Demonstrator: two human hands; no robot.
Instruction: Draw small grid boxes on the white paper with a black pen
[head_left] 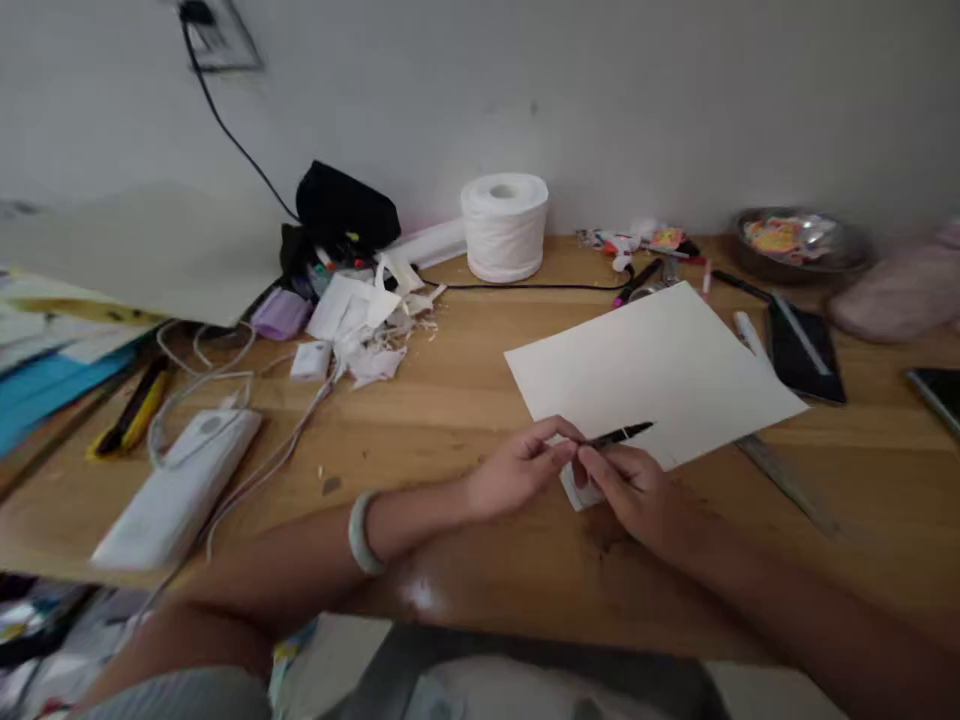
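A black pen (628,433) with a silvery band sticks out to the right from between my fingers, over a white sheet of paper (637,365). My left hand (521,465) is closed, its thumb and fingers pinching at the pen's left part. Against those fingertips, my right hand (634,495) is closed on the same end of the pen. Fingers hide that end. The paper lies at a slant on the wooden table (420,430), its near corner showing beneath my hands. A pale bangle (363,533) circles my left wrist.
Behind stands a white paper roll (505,228). Torn paper scraps (367,320) lie to the left, near a white power strip (180,485) with cables and a yellow-black cutter (131,410). A metal bowl (799,245), a black phone-like slab (806,350) and a ruler (787,480) are at right.
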